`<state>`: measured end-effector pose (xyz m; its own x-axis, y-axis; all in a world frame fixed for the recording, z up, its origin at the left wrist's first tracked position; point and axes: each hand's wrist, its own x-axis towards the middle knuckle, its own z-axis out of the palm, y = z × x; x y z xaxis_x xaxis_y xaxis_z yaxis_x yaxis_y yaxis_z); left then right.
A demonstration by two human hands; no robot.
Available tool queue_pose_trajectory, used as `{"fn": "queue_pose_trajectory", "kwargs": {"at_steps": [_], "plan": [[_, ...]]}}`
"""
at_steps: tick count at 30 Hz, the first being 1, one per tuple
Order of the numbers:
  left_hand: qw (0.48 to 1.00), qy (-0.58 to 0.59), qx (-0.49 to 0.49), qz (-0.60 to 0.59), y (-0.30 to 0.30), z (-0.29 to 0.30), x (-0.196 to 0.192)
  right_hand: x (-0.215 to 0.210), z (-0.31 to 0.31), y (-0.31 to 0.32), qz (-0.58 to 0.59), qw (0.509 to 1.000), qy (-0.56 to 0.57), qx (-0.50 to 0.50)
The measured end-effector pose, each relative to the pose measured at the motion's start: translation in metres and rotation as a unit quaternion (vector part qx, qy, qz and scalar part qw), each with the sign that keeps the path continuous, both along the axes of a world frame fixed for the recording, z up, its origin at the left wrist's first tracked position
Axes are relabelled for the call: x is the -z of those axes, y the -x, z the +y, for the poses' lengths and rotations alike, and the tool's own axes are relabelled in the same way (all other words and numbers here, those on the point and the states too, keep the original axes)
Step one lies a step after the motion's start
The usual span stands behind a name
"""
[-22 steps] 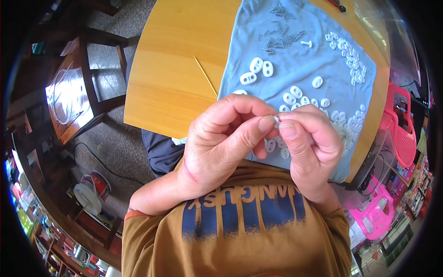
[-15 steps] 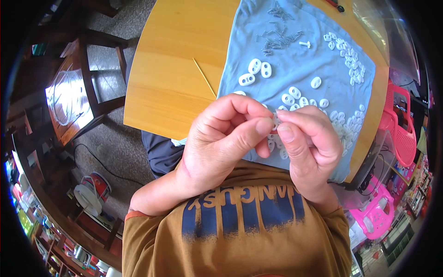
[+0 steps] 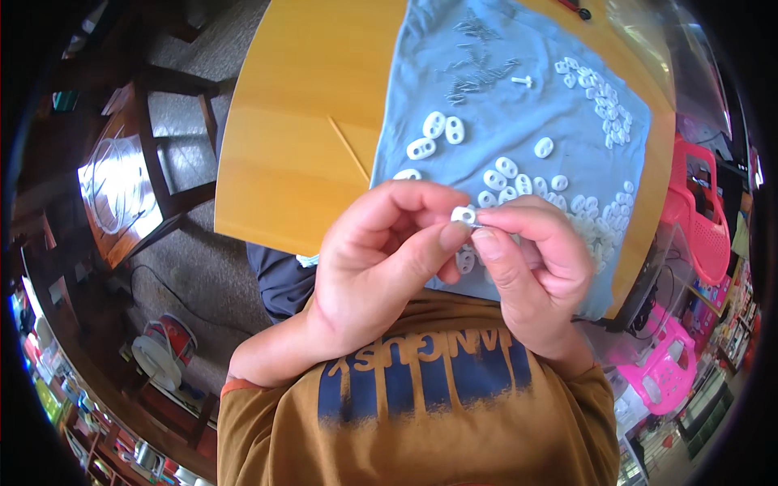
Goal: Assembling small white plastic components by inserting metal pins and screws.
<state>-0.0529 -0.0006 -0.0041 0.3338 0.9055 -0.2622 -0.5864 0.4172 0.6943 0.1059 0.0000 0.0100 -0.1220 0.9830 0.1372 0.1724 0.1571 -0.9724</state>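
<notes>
Between the thumb and index finger of my left hand [image 3: 377, 255] is a white two-hole cord lock piece [image 3: 463, 215], held above the near part of a blue cloth [image 3: 519, 121]. My right hand [image 3: 539, 267] meets it from the right, its thumb and index finger pinched on a small thin grey spring [image 3: 476, 226] against the piece's side. How far the spring goes in is hidden by the fingertips. Similar white oval pieces [image 3: 434, 125] lie on the cloth beyond my hands, and more are partly covered by my right hand.
Loose grey springs [image 3: 478, 77] lie at the cloth's far side, beside a white T-shaped plastic part [image 3: 523, 82]. Small white parts [image 3: 608, 105] are heaped at the far right. A thin wooden stick [image 3: 348, 150] rests on the yellow table [image 3: 292, 121]. Pink chairs [image 3: 701, 211] stand to the right.
Both hands have shifted slightly left and nearer me. The white cord lock piece now shows between the fingertips, where before it was mostly hidden. The view has moved a little.
</notes>
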Motion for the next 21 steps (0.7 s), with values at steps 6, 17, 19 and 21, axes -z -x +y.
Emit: {"fn": "queue_pose_trajectory", "kwargs": {"at_steps": [6,17,19,21], "plan": [[0.981,-0.124,-0.04,0.142,0.004,-0.009,-0.001,-0.002,0.004,0.007,0.031,0.999,-0.002,-0.015],[0.992,-0.005,-0.025,0.121,0.003,-0.003,-0.006,-0.008,0.01,-0.028,-0.112,0.994,0.002,0.007],[0.995,-0.014,-0.039,0.094,0.004,0.0,-0.002,-0.006,0.022,-0.046,-0.252,0.965,-0.035,0.062],[0.997,-0.008,-0.046,0.06,0.004,0.002,-0.001,0.004,0.035,-0.062,-0.393,0.91,-0.097,0.092]]}}
